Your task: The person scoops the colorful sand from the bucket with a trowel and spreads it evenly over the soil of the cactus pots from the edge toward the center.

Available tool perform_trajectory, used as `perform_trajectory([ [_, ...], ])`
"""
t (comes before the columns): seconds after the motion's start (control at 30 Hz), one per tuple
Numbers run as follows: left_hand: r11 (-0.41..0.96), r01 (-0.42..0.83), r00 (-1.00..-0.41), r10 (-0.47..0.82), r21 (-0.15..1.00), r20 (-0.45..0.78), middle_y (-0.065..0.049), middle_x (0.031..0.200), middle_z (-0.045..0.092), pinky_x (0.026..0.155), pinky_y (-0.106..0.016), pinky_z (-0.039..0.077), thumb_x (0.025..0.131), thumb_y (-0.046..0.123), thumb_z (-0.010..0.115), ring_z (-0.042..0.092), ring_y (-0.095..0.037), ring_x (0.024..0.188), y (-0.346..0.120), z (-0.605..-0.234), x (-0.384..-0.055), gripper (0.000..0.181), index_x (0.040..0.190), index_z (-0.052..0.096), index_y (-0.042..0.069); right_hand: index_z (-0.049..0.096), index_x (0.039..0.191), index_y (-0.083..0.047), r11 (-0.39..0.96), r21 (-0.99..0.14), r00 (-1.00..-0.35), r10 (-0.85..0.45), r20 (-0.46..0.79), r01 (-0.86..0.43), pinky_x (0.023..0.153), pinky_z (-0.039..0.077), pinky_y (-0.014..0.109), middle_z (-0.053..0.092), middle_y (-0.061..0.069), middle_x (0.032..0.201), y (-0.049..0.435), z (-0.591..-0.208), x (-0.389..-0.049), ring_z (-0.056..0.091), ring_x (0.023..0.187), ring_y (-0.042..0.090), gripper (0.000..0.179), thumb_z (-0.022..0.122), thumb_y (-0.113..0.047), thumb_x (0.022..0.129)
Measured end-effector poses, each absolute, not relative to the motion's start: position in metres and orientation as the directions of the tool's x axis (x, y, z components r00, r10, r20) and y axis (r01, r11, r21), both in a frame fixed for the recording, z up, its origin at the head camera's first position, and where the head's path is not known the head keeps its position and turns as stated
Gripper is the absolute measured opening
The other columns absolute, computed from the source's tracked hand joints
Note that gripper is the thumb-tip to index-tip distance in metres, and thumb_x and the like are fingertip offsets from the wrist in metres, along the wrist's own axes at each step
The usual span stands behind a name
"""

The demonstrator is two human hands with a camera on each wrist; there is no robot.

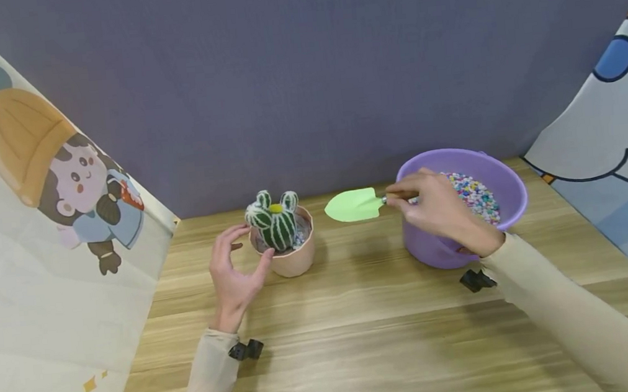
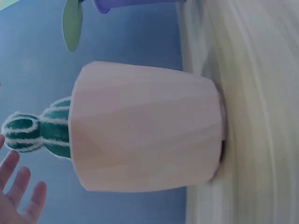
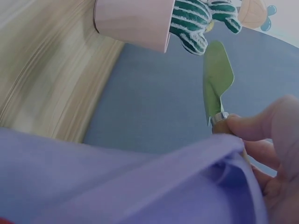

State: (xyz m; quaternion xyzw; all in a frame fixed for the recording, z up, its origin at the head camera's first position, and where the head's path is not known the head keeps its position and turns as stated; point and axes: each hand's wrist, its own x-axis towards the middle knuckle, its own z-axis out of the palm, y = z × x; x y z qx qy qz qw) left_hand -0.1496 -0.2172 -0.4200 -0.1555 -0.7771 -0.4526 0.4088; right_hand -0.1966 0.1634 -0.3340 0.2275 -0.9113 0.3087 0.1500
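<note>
My right hand (image 1: 439,205) pinches the handle of a small trowel (image 1: 354,205) between thumb and fingers. The light green blade points left, in the air between bucket and pot, and nothing shows on it. A plush-looking green cactus with white stripes (image 1: 279,230) stands upright in a pale pink pot (image 1: 294,263), grey grains around its base. My left hand (image 1: 236,276) is at the pot's left side, thumb and fingers spread wide near the rim. In the left wrist view, its fingertips (image 2: 35,200) show beside the cactus, apart from the pot wall.
Under my right hand stands a purple bucket (image 1: 433,251) holding many multicoloured beads (image 1: 479,197). Both stand on a wood-grain table (image 1: 349,342). A dark grey-blue panel (image 1: 304,85) rises behind, with printed cartoon sheets (image 1: 14,297) at either side.
</note>
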Motion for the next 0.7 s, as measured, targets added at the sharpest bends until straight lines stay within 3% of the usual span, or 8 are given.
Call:
perform_trajectory([
  [0.07,0.533,0.634,-0.592,-0.132,0.56,0.795,-0.022,0.126,0.072,0.093,-0.026,0.053,0.076,0.022,0.085,0.064,-0.021,0.118,-0.215,-0.417,-0.149,0.054,0.121,0.072,-0.002,0.082,0.116,-0.006,0.707,-0.505,-0.859,-0.309,0.408,-0.495,0.102,0.047,0.05,0.083,0.01,0.106,0.167,-0.332,-0.195,0.066,0.107,0.032,0.023,0.078,-0.015,0.095],
  [0.37,0.503,0.721,-0.495,-0.108,0.477,0.862,-0.025,0.119,0.072,0.09,-0.032,0.055,0.079,0.026,0.084,0.066,-0.022,0.112,-0.203,-0.405,-0.144,0.049,0.114,0.072,-0.007,0.081,0.119,-0.009,0.71,-0.527,-0.873,-0.272,0.406,-0.466,0.11,0.046,0.053,0.083,0.009,0.111,0.181,-0.328,-0.19,0.066,0.119,0.033,0.024,0.077,-0.018,0.097],
  [0.7,0.472,0.774,-0.449,-0.059,0.421,0.892,-0.028,0.116,0.071,0.105,-0.029,0.053,0.082,0.028,0.083,0.065,-0.039,0.109,-0.188,-0.395,-0.144,0.045,0.109,0.072,-0.007,0.082,0.118,-0.009,0.733,-0.495,-0.859,-0.24,0.452,-0.466,0.098,0.051,0.051,0.083,0.009,0.11,0.199,-0.324,-0.185,0.069,0.11,0.03,0.025,0.077,-0.021,0.097],
])
